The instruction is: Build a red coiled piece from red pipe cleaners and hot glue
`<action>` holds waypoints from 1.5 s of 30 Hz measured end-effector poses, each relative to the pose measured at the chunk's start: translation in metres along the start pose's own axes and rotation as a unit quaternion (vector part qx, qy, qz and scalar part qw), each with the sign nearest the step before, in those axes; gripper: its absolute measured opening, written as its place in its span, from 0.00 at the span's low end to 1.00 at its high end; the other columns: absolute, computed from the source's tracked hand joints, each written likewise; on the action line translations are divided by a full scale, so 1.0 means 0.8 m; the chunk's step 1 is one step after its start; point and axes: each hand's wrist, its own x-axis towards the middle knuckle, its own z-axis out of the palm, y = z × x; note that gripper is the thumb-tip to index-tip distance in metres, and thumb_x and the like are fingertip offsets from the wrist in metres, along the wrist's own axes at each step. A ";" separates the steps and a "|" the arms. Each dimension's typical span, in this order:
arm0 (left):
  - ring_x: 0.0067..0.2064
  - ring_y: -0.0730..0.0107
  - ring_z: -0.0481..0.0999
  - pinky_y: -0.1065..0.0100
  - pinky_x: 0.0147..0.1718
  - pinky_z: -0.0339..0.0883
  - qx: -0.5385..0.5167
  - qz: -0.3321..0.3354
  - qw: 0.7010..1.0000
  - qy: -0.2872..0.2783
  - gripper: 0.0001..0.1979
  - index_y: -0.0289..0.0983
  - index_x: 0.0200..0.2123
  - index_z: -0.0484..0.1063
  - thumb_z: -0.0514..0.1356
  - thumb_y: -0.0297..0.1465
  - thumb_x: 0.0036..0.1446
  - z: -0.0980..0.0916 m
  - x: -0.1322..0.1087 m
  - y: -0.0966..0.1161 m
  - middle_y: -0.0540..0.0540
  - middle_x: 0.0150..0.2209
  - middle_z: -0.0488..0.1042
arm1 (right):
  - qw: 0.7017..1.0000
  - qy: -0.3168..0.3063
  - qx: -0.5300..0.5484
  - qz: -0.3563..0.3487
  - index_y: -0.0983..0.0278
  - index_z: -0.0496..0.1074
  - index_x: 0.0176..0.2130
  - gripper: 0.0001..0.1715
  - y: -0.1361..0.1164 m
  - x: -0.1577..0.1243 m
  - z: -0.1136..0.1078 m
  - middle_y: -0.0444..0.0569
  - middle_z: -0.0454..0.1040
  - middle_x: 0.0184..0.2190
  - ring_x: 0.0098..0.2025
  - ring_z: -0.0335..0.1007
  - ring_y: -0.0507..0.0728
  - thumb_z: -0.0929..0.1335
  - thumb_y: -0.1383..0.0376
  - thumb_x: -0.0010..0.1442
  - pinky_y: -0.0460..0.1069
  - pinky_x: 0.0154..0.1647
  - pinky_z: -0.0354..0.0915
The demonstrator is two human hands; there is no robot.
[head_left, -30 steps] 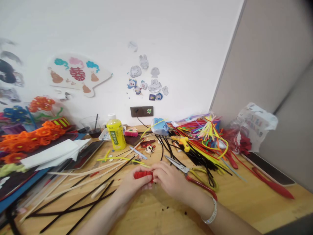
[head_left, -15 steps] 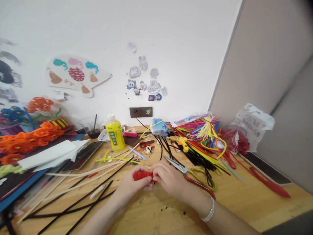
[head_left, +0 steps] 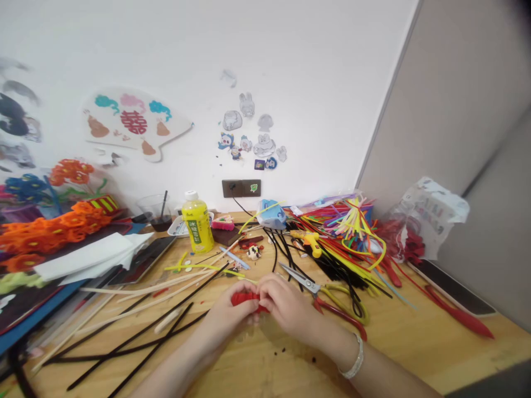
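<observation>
While the left hand and right hand grip opposite ends of the small red ridged bundle above the pale wooden counter, uneven finger pressure could deform it.

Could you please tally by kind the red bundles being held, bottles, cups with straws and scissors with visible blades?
Red bundle held in the left hand and right hand: 1
Yellow bottle: 1
Clear cup with straw: 1
Pair of scissors: 1
Total: 4

The left hand and right hand hold a red piece near the scissors on the table.
</observation>
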 end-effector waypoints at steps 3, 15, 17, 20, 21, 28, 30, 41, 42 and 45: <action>0.21 0.74 0.67 0.71 0.24 0.60 0.018 0.014 1.000 0.001 0.08 0.37 0.28 0.68 0.63 0.33 0.44 -0.001 -0.001 0.001 0.54 0.21 0.71 | 0.997 0.008 0.049 0.057 0.63 0.61 0.32 0.07 -0.001 0.001 -0.002 0.47 0.66 0.33 0.36 0.63 0.54 0.60 0.74 0.60 0.49 0.38 0.62; 0.31 0.64 0.71 0.66 0.33 0.62 0.254 0.189 0.947 0.059 0.07 0.38 0.25 0.69 0.66 0.29 0.42 -0.006 -0.001 0.005 0.49 0.26 0.73 | 0.986 0.041 0.108 0.124 0.62 0.61 0.30 0.08 -0.004 0.001 0.001 0.44 0.65 0.31 0.34 0.62 0.53 0.62 0.75 0.57 0.47 0.35 0.60; 0.32 0.63 0.72 0.66 0.34 0.63 0.279 0.206 0.936 0.053 0.06 0.38 0.26 0.71 0.66 0.30 0.43 -0.008 -0.002 0.006 0.47 0.28 0.74 | 0.983 0.031 0.110 0.144 0.62 0.61 0.30 0.08 -0.006 0.002 -0.001 0.44 0.66 0.30 0.34 0.62 0.53 0.62 0.75 0.57 0.47 0.35 0.60; 0.34 0.61 0.74 0.65 0.36 0.65 0.267 0.179 0.945 0.054 0.09 0.38 0.29 0.73 0.67 0.31 0.42 -0.008 -0.002 0.011 0.46 0.30 0.76 | 0.985 0.043 0.097 0.134 0.62 0.61 0.30 0.08 -0.006 0.002 -0.002 0.45 0.66 0.31 0.35 0.62 0.54 0.62 0.75 0.57 0.48 0.36 0.61; 0.35 0.60 0.74 0.65 0.37 0.65 0.248 0.160 0.954 0.054 0.11 0.38 0.30 0.73 0.68 0.31 0.40 -0.008 -0.002 0.014 0.46 0.31 0.76 | 0.988 0.051 0.089 0.119 0.62 0.60 0.30 0.08 -0.005 0.002 -0.002 0.46 0.66 0.31 0.35 0.62 0.54 0.61 0.75 0.58 0.48 0.36 0.61; 0.19 0.68 0.72 0.69 0.20 0.65 0.027 -0.021 0.999 -0.017 0.19 0.35 0.31 0.72 0.61 0.46 0.46 -0.005 -0.007 0.029 0.48 0.21 0.75 | 0.994 0.096 -0.009 -0.060 0.62 0.61 0.33 0.07 0.003 -0.002 0.000 0.51 0.67 0.36 0.40 0.63 0.56 0.58 0.72 0.61 0.51 0.40 0.64; 0.18 0.69 0.72 0.70 0.20 0.64 0.030 -0.037 0.998 -0.036 0.19 0.35 0.30 0.72 0.61 0.46 0.46 -0.004 -0.009 0.029 0.49 0.17 0.74 | 0.991 0.090 -0.033 -0.097 0.63 0.62 0.34 0.07 0.004 -0.003 0.000 0.52 0.68 0.36 0.40 0.64 0.56 0.58 0.71 0.62 0.51 0.39 0.65; 0.32 0.59 0.76 0.66 0.33 0.67 0.303 0.211 0.927 0.059 0.07 0.38 0.30 0.74 0.64 0.29 0.43 -0.007 -0.013 0.025 0.44 0.30 0.79 | 0.993 0.101 0.051 -0.037 0.62 0.61 0.34 0.08 -0.004 -0.003 -0.003 0.51 0.66 0.35 0.39 0.63 0.55 0.57 0.67 0.64 0.51 0.41 0.64; 0.33 0.59 0.76 0.66 0.34 0.67 0.323 0.224 0.918 0.057 0.07 0.39 0.30 0.75 0.65 0.29 0.43 -0.008 -0.013 0.024 0.44 0.30 0.79 | 0.993 0.099 0.056 -0.036 0.62 0.61 0.34 0.08 -0.005 -0.003 -0.003 0.50 0.66 0.35 0.39 0.63 0.55 0.57 0.66 0.64 0.51 0.41 0.64; 0.33 0.59 0.77 0.67 0.34 0.67 0.360 0.254 0.896 0.056 0.08 0.41 0.31 0.76 0.66 0.30 0.43 -0.010 -0.014 0.021 0.45 0.30 0.80 | 0.991 0.104 0.072 -0.036 0.62 0.60 0.33 0.07 -0.007 -0.003 -0.002 0.50 0.66 0.35 0.39 0.63 0.55 0.57 0.67 0.64 0.51 0.41 0.63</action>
